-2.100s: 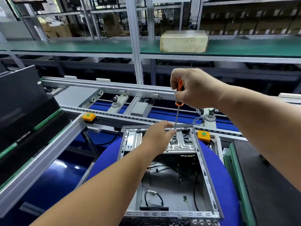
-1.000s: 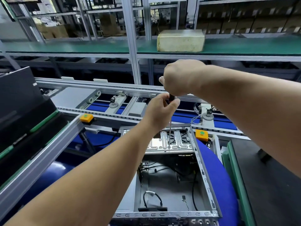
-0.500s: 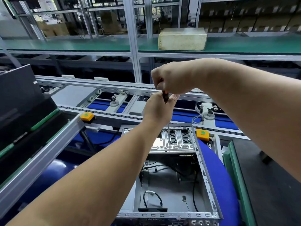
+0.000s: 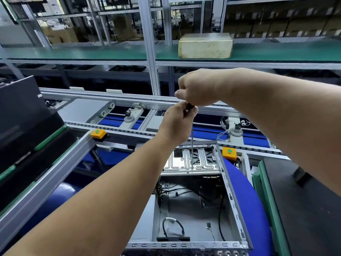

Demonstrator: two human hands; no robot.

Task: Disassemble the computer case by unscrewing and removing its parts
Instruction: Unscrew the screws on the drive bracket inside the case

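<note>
An open grey metal computer case (image 4: 232,200) lies on a round blue mat (image 4: 245,196), with loose black cables inside. At its far end sits a ribbed metal bracket plate (image 4: 184,164). A screwdriver stands upright, its thin shaft (image 4: 192,143) reaching down to the plate. My right hand (image 4: 197,87) grips the top of the handle, which it hides almost fully. Just below it my left hand (image 4: 177,122) pinches the lower end of the handle where the shaft begins.
A conveyor line with blue belts (image 4: 254,135) runs behind the case. Two orange button boxes (image 4: 98,134) (image 4: 229,153) flank it. Black panels (image 4: 24,115) lie stacked at left, a dark mat (image 4: 304,209) at right, a beige box (image 4: 205,45) on the green shelf.
My left hand rose from the bracket plate up to the screwdriver's lower handle. My right hand shifted left and closed further over the handle top; the tool stays upright over the plate.
</note>
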